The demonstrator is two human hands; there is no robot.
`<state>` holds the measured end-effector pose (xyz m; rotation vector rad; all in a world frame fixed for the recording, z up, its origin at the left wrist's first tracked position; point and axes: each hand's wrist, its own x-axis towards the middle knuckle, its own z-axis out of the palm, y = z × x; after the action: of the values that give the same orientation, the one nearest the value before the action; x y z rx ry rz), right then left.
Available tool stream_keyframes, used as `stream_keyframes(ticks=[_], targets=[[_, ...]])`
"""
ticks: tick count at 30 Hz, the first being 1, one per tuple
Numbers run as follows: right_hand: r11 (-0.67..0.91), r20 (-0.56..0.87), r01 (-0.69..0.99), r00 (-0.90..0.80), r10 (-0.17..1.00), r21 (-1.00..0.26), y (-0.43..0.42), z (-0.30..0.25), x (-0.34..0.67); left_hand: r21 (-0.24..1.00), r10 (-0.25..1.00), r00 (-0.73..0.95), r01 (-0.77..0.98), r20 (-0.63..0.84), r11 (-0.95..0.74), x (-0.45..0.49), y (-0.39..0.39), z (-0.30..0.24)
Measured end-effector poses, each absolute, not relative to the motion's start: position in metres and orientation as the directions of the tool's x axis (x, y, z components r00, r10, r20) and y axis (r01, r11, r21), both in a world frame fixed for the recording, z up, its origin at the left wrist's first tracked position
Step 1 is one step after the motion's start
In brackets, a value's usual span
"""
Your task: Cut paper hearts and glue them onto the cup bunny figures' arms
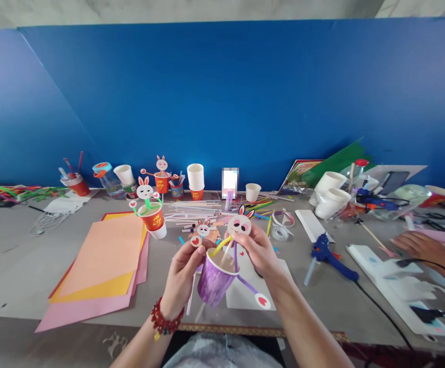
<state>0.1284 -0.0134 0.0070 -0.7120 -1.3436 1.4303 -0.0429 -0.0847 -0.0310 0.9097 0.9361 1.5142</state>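
Note:
I hold a purple paper cup (215, 281) above the table's near edge. My left hand (184, 273) is closed, pinching a yellow straw arm tipped with a small heart disc (195, 240). My right hand (258, 249) is closed on a paper rabbit face (239, 224) with pink ears, standing on a stick over the cup. A purple straw arm with a heart disc (262, 301) hangs from the cup's right side. A red bead bracelet (163, 321) circles my left wrist.
Stacked pink, yellow and orange paper sheets (105, 263) lie left. A finished red rabbit cup (152, 217) stands behind them. Straws (191, 209), tape rolls (280, 232) and a blue glue gun (327, 254) lie about. Another person's hand (417, 244) rests at right near a power strip (394, 286).

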Motion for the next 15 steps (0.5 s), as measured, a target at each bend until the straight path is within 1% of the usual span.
stream_keyframes(ticks=[4,6,8,12,13,15], targets=[[0.164,0.264,-0.261,-0.415,0.871,-0.951,-0.014,0.009,0.128,0.916,0.995,-0.101,-0.399,-0.005,-0.036,-0.039,-0.085,-0.028],[0.191,0.285,-0.255,-0.414,0.865,-0.948,-0.014,0.010,0.128,0.913,0.993,-0.120,-0.405,-0.014,-0.036,-0.038,-0.085,-0.031],[0.213,0.294,-0.237,-0.395,0.870,-0.948,-0.014,0.010,0.127,0.909,0.989,-0.145,-0.413,-0.005,-0.055,-0.038,-0.086,-0.034],[0.207,0.271,-0.199,-0.386,0.882,-0.958,-0.015,0.011,0.126,0.899,0.983,-0.182,-0.428,0.017,-0.095,-0.038,-0.088,-0.039],[0.204,0.264,-0.191,-0.382,0.886,-0.960,-0.015,0.012,0.126,0.895,0.985,-0.167,-0.434,0.033,-0.103,-0.038,-0.089,-0.040],[0.189,0.249,-0.189,-0.374,0.893,-0.964,-0.015,0.012,0.124,0.887,0.993,-0.083,-0.447,0.088,-0.116,-0.036,-0.090,-0.041]])
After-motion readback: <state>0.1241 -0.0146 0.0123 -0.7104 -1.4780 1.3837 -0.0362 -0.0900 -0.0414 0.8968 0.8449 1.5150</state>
